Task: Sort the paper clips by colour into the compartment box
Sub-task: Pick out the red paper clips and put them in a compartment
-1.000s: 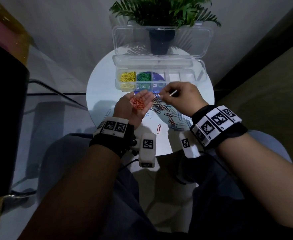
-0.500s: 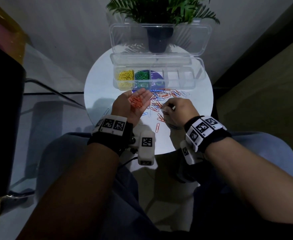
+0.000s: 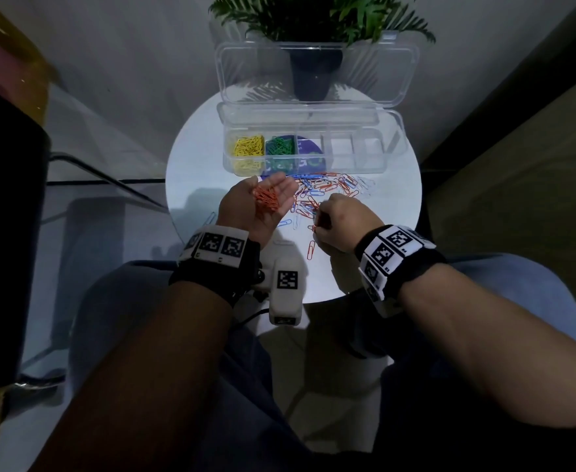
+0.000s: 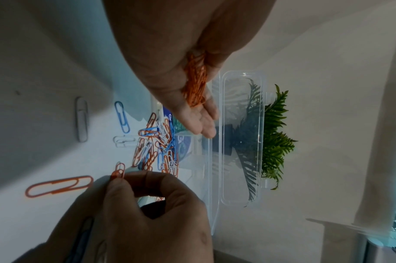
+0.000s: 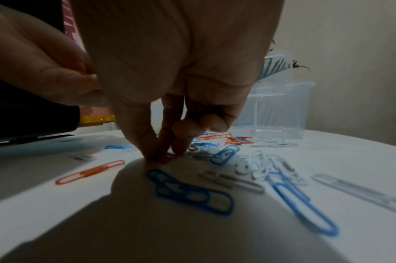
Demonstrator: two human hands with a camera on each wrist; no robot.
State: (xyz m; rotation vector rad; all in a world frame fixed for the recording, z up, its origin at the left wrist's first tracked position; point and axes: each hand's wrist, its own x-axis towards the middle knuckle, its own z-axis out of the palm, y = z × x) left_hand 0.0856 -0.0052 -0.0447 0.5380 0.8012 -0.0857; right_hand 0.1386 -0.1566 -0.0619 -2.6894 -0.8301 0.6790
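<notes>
My left hand (image 3: pixel 273 185) lies palm up above the table, fingers relaxed, with a heap of orange clips (image 3: pixel 266 199) in the palm; the left wrist view shows the same heap of orange clips (image 4: pixel 195 85). My right hand (image 3: pixel 315 226) is down on the table and pinches one orange clip (image 4: pixel 118 172) between thumb and fingertips (image 5: pixel 152 151). The loose pile (image 3: pixel 327 190) of orange, blue and white clips lies just before the clear compartment box (image 3: pixel 392 148). Yellow clips (image 3: pixel 248 148) fill its far-left compartment, green clips (image 3: pixel 281 144) the one beside it.
The box lid (image 3: pixel 313 73) stands open against a potted plant (image 3: pixel 317 18). A lone orange clip (image 3: pixel 311 249) lies near the round white table's (image 3: pixel 395 216) front edge. Blue clips (image 5: pixel 192 194) and white clips (image 5: pixel 259 165) are scattered under my right wrist.
My right hand has come back from beside the left fingertips, dropped to the near side of the pile and pinched an orange clip. The left hand stays cupped with its heap.
</notes>
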